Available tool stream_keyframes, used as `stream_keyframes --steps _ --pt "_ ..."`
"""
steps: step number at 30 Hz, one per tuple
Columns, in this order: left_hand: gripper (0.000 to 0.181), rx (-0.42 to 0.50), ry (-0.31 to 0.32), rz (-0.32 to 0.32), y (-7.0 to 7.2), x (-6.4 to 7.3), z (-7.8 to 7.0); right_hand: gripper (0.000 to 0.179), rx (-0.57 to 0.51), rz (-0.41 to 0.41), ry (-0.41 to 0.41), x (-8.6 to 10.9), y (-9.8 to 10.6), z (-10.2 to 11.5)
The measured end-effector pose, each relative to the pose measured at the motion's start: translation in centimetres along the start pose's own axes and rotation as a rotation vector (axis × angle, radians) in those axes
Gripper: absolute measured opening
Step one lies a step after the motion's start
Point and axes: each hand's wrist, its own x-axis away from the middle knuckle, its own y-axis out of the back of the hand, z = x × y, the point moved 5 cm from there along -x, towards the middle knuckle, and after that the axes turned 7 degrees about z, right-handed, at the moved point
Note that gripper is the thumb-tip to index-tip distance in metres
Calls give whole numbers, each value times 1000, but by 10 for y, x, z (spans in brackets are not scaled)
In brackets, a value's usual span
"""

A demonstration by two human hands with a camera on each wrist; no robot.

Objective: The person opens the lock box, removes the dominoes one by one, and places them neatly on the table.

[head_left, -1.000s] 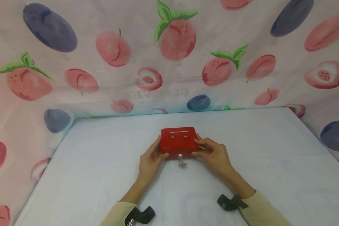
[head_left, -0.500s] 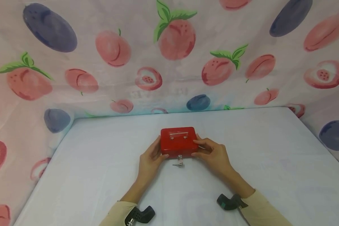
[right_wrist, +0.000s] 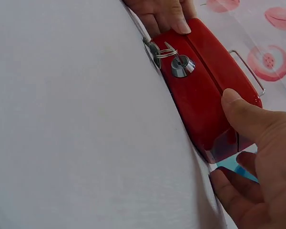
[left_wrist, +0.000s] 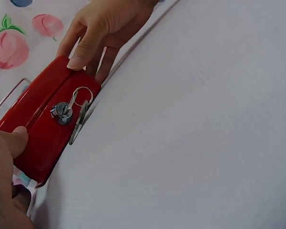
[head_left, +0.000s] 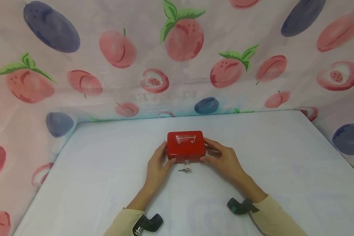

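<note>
A small red cash box [head_left: 186, 146] with a folded-down wire handle on its lid stands on the white table, lid closed. One key sits in its front lock [left_wrist: 62, 112], and a ring with a second key [left_wrist: 78, 125] hangs from it. My left hand [head_left: 156, 167] grips the box's left side, thumb on the front near the lid seam. At the right side my right hand [head_left: 224, 160] holds it, thumb [right_wrist: 240, 112] pressed to the front edge and fingers along the side. Some right fingers stand apart from the box in the right wrist view.
The white-covered table [head_left: 106, 183] reaches back to a fruit-patterned cloth [head_left: 183, 82], which also hangs at both sides. Black camera mounts [head_left: 148, 223] sit on both wrists, over beige sleeves.
My right fingers have shifted off the lid's edge toward the box's back right side. The hanging key has swung to the left. The left hand keeps its place.
</note>
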Motion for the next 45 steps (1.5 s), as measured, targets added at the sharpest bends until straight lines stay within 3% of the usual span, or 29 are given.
stream_keyframes --steps 6,11,19,34,40,45 --pt "67 -24 25 -18 0 1 -1 72 0 1 -25 1 -5 0" --pt "66 2 -16 -29 0 1 -3 70 -21 -21 -44 2 -8 1" --pt "65 14 -62 -40 1 -1 -1 69 -155 -37 -45 3 -12 0" --pt "63 11 23 -61 5 1 -1 67 -188 -31 -61 1 -14 1" --pt "54 36 33 -115 8 1 0 61 -145 -78 -39 4 -12 4" --pt "52 44 44 -120 9 -1 -2 59 -140 -103 -55 4 -9 4"
